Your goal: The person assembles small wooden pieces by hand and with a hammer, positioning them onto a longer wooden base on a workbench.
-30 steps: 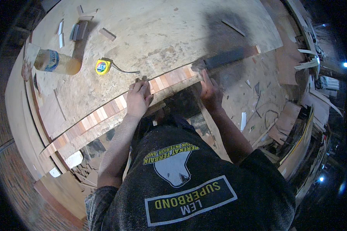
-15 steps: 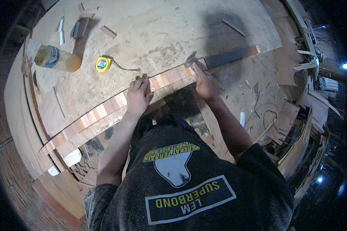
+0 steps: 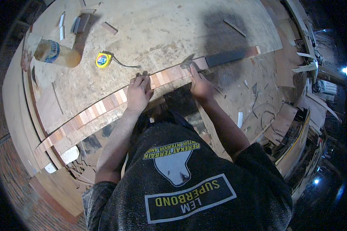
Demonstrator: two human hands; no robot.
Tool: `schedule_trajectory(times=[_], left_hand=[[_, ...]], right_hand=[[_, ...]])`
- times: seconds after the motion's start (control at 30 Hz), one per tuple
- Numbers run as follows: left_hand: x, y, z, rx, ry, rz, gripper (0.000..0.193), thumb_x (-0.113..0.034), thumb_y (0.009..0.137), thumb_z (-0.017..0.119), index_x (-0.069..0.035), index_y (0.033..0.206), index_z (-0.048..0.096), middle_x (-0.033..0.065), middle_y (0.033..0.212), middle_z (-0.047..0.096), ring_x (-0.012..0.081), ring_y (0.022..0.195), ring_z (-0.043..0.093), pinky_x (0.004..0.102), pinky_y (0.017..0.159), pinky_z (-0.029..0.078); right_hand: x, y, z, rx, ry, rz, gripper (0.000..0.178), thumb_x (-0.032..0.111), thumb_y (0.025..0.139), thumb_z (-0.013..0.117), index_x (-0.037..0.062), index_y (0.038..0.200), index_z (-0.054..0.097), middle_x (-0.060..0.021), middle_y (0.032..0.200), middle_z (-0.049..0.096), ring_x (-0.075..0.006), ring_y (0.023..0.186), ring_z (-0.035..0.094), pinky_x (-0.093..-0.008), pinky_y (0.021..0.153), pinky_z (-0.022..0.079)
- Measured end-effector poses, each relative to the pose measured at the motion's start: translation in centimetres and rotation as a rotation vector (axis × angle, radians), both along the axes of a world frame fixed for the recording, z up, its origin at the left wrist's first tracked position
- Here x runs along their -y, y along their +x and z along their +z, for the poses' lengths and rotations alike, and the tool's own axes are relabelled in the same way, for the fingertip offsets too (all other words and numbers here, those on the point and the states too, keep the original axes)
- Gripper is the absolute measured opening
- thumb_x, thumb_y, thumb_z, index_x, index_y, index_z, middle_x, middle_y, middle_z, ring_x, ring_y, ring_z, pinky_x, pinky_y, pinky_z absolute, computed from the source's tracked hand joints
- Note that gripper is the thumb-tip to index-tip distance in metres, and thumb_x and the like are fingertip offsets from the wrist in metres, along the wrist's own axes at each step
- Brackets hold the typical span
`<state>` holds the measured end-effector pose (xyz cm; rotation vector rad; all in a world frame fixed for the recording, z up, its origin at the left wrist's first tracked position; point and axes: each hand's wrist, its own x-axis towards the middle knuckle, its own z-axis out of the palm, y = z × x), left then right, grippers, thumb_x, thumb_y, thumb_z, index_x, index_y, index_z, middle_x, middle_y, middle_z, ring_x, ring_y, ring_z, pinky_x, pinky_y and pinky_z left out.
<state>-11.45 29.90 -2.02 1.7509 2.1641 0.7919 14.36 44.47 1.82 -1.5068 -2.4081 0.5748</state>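
1. Left hand lies palm down on the long wooden strip, fingers spread flat and pressing on it, not curled around it.
2. Right hand sits on the same strip further right; grip looks closed around a small tool at the strip's top edge, but the tool is too small and shadowed to identify.
3. The strip is made of many short blocks in alternating light and reddish-brown tones. It runs diagonally along the near edge of the worktop, from lower left up to upper right.
4. A dark flat bar lies on the strip's right end, just beyond the right hand.
5. Yellow tape measure sits on the worktop, behind the left hand and apart from it, with its thin strap trailing right.
6. Plastic bottle with amber liquid and a blue label lies on its side at far left of the worktop.
7. Small wood offcuts and a grey block lie near the far left corner.
8. Worktop surface is dusty, pale board.
9. Veneer scraps litter the floor to the right.
10. Person wears a dark printed shirt.
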Motion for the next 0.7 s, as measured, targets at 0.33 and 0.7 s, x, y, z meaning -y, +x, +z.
schedule_trajectory(times=[0.33,0.7], left_hand=[[0.2,0.1,0.1,0.014,-0.026,-0.015,0.065,-0.013,0.077,0.09,-0.001,0.137,0.07,0.0132,0.13,0.067,0.037,0.122,0.061,0.0457,0.108,0.053],[0.4,-0.3,-0.2,0.003,-0.052,-0.02,0.064,-0.014,0.076,0.089,-0.002,0.136,0.071,0.0125,0.131,0.067,0.037,0.122,0.061,0.0452,0.106,0.053]], right_hand=[[1.5,2.2,0.1,0.131,-0.144,0.039,0.05,0.02,0.108,0.057,0.0087,0.157,0.055,-0.0271,0.127,0.073,-0.048,0.116,0.07,-0.0546,0.096,0.056],[0.0,-1.0,1.0,0.139,-0.172,0.074,0.052,0.02,0.107,0.058,0.0125,0.159,0.053,-0.0275,0.123,0.074,-0.0496,0.109,0.071,-0.0561,0.093,0.056]])
